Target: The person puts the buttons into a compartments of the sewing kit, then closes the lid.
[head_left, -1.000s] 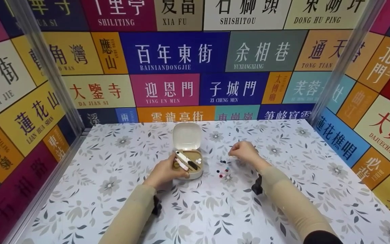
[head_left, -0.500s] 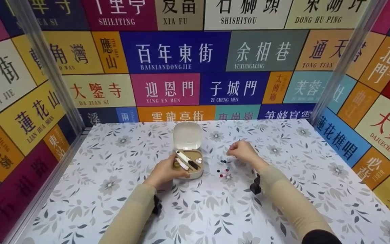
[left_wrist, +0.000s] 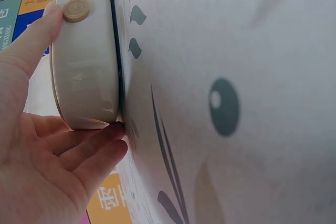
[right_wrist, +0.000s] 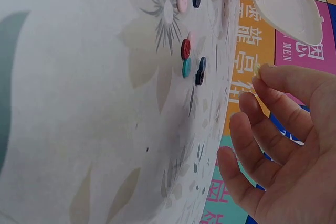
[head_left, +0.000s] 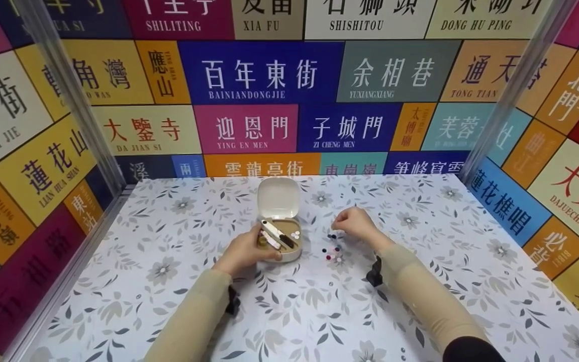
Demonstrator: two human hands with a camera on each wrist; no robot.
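Glossy cream box (head_left: 290,255) with rounded corners and a raised lid (head_left: 279,197) is gripped by the left hand (head_left: 242,251), thumb set beside a tan button-shaped knob (left_wrist: 76,10), on a white bench (head_left: 299,314) printed with grey flowers. Inside, a slim white-and-black tool (head_left: 278,234) is laid left of round white buttons (head_left: 295,235). Farther right, small round buttons in red, pink, teal and dark blue (right_wrist: 186,49) are spread. Farthest right, a tiny pale-yellow piece (right_wrist: 257,70) is pinched by the right hand (head_left: 357,223).
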